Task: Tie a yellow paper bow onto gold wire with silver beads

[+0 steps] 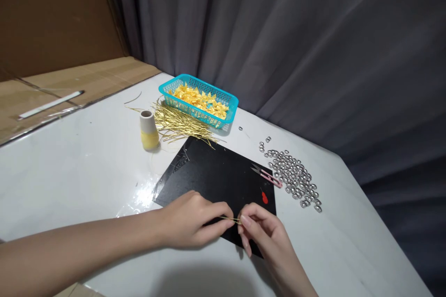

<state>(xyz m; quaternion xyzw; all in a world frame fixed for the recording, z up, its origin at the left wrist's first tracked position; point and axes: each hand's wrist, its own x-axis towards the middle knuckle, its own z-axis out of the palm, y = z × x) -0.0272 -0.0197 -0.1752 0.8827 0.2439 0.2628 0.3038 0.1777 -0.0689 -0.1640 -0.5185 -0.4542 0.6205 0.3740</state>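
Over the front edge of a black mat (223, 171), my two hands meet around a thin gold cord (230, 218). My left hand (197, 220) pinches the cord between thumb and index finger. From the right, my right hand (263, 232) is closed on the cord's other end with thumb and fingertips. A short stretch of cord shows between the hands; the rest is hidden by the fingers. Beyond my right hand lie a small red object (265, 197) and a pair of pink-handled thread snips (267, 176), its blades pointing left.
Silver beads (292, 174) are piled at the right. Behind the mat lies a bundle of gold cords (183, 123) beside a turquoise basket (232, 109) of yellow ribbon pieces. A yellow thread spool (149, 132) stands upright to the left. A grey curtain (278, 32) hangs behind the white table (104, 167).
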